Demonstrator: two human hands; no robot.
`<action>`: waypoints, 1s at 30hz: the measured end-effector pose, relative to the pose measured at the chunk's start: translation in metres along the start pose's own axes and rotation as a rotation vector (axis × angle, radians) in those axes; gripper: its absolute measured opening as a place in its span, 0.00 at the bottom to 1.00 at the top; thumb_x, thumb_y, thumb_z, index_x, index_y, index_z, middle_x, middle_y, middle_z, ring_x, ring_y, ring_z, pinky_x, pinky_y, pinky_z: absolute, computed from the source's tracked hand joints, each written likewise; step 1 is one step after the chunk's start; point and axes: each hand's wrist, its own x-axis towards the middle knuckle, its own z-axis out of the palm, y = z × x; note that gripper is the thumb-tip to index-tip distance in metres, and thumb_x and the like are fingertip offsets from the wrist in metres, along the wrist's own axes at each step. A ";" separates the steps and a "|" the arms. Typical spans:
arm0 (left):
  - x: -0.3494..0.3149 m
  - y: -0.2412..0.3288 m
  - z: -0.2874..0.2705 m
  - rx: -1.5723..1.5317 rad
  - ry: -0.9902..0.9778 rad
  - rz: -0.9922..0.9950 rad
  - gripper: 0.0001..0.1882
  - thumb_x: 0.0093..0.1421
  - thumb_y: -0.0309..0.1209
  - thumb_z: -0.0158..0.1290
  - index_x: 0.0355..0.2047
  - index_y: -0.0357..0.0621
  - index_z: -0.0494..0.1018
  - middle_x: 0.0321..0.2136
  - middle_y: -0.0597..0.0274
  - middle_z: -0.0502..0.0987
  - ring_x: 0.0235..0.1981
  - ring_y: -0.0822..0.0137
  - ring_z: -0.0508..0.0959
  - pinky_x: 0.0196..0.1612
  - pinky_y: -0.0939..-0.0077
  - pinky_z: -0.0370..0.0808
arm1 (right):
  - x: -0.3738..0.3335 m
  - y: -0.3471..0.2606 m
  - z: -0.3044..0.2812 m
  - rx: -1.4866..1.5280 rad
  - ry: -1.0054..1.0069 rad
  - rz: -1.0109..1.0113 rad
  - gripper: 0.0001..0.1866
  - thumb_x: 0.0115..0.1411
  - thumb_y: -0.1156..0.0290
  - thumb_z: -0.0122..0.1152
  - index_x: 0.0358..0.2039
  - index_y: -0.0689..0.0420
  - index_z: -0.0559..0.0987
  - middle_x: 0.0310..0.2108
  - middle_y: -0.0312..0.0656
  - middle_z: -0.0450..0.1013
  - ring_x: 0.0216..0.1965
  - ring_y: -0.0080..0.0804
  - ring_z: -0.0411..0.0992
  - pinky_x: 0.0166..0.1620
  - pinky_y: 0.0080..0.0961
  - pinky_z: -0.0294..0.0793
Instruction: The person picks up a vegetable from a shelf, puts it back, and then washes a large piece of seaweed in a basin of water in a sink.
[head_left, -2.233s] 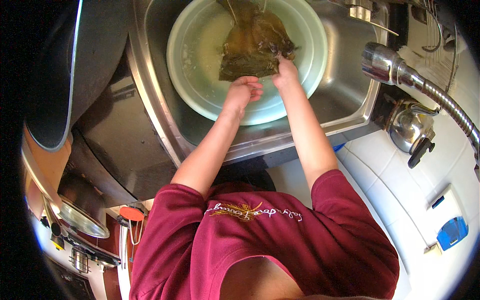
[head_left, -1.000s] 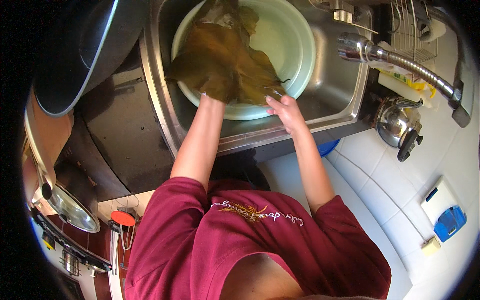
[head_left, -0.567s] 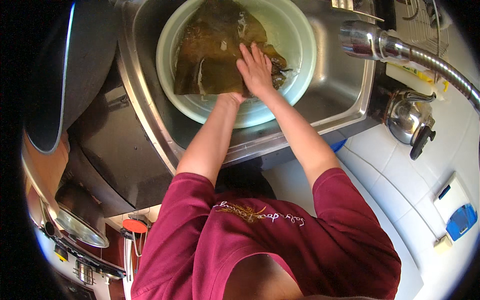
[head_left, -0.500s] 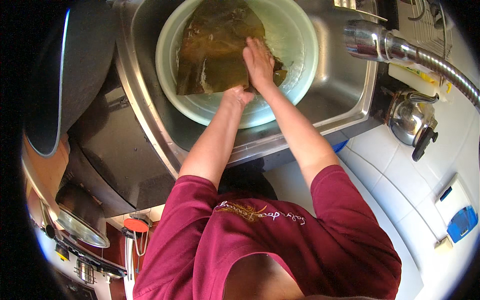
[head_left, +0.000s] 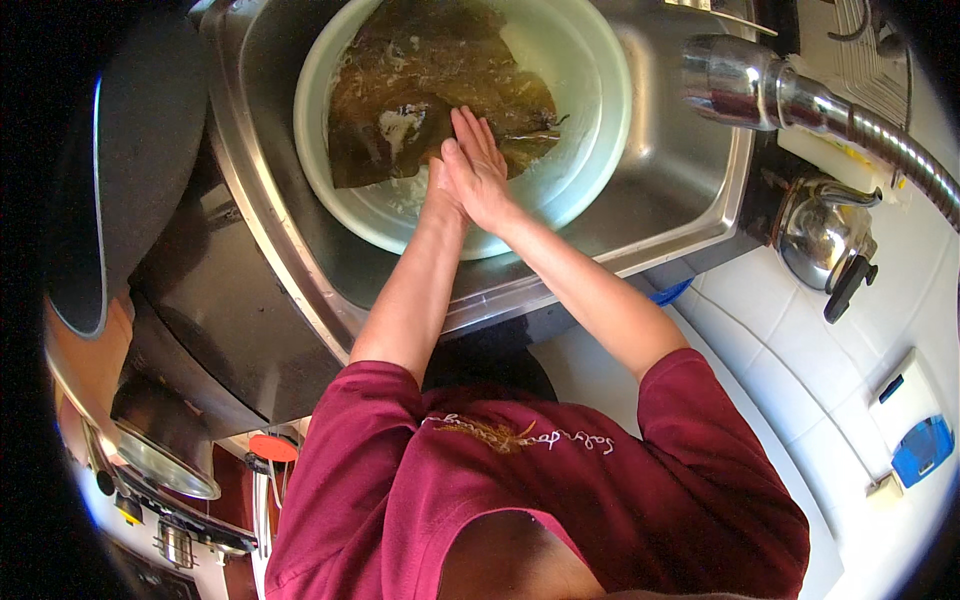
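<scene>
brown-green leafy sheet [head_left: 450, 65] lies in water [head_left: 545, 50] in pale green basin [head_left: 596, 150], twd its far left edge. r hand [head_left: 478, 178] flat against l hand [head_left: 437, 187] nr sheet's near edge; latter's fingers hidden, can't tell if gripping. basin's in steel sink [head_left: 680, 170].

A basin [head_left: 590, 115] sits in the left part of a sink [head_left: 685, 165], a leafy sheet [head_left: 440, 65] lying inside, as the right hand [head_left: 480, 175] overlaps the left hand [head_left: 437, 182] at the sheet's near edge. A tap [head_left: 735, 85] reaches in over the sink's right side; a kettle [head_left: 815, 240] stands right of the sink, nearer the person [head_left: 600, 490]. The desk [head_left: 240, 290] extends to the left, with a lid [head_left: 170, 468] farther left.
</scene>
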 end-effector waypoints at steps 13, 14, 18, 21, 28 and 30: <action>0.033 0.019 -0.019 0.427 0.007 0.005 0.16 0.61 0.41 0.40 0.40 0.45 0.69 0.35 0.63 0.72 0.36 0.68 0.71 0.39 0.75 0.71 | 0.003 -0.026 -0.043 0.174 0.051 0.155 0.22 0.62 0.56 0.38 0.47 0.56 0.71 0.45 0.45 0.69 0.48 0.37 0.67 0.52 0.28 0.61; 0.031 0.016 -0.005 0.452 0.055 0.036 0.16 0.61 0.41 0.39 0.40 0.44 0.68 0.35 0.63 0.72 0.35 0.68 0.71 0.38 0.75 0.71 | 0.006 -0.030 -0.052 0.136 0.113 0.135 0.20 0.62 0.57 0.40 0.45 0.57 0.73 0.42 0.45 0.71 0.45 0.35 0.69 0.50 0.27 0.65; 0.018 0.003 0.038 0.036 0.073 -0.074 0.18 0.62 0.39 0.39 0.48 0.45 0.63 0.45 0.60 0.69 0.45 0.64 0.69 0.48 0.73 0.67 | 0.033 0.037 -0.045 -0.458 0.457 -0.236 0.21 0.61 0.58 0.40 0.48 0.57 0.69 0.50 0.49 0.63 0.54 0.46 0.58 0.55 0.39 0.53; 0.016 -0.013 0.030 0.055 0.084 -0.013 0.19 0.62 0.41 0.39 0.49 0.46 0.63 0.47 0.60 0.68 0.47 0.63 0.68 0.50 0.70 0.67 | 0.024 0.041 -0.024 -0.191 0.221 0.016 0.30 0.61 0.49 0.30 0.58 0.55 0.57 0.58 0.49 0.52 0.61 0.44 0.46 0.60 0.40 0.40; -0.010 -0.016 0.054 -0.140 -0.063 -0.257 0.22 0.59 0.47 0.42 0.48 0.49 0.64 0.47 0.63 0.67 0.46 0.65 0.68 0.47 0.68 0.68 | 0.040 0.031 -0.051 -0.420 0.334 0.183 0.30 0.59 0.46 0.30 0.53 0.52 0.66 0.58 0.49 0.53 0.61 0.44 0.46 0.59 0.45 0.38; -0.009 -0.013 0.045 0.058 -0.013 -0.202 0.24 0.59 0.48 0.41 0.51 0.50 0.61 0.51 0.64 0.64 0.50 0.65 0.65 0.51 0.68 0.64 | 0.025 0.021 -0.036 -0.251 0.200 0.206 0.31 0.60 0.44 0.28 0.56 0.51 0.60 0.61 0.47 0.48 0.62 0.42 0.42 0.60 0.44 0.36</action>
